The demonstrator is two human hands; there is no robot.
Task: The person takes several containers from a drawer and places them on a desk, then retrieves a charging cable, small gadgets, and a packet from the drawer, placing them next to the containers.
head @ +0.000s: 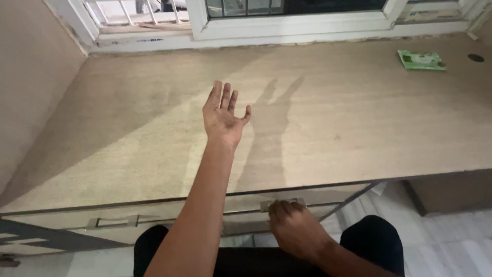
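A green packet [421, 60] lies near the desk's far right corner beside a dark round hole [475, 58], a white window frame [292, 24] runs behind, and a second drawer handle [114, 222] sits lower left.

A flat, rectangular green-and-white packet [421, 60] lies on the beige desk [128, 128], far right, near the window sill [307, 31].

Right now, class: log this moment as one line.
left hand: open, palm up above desk | right hand: on drawer handle | green packet: far right
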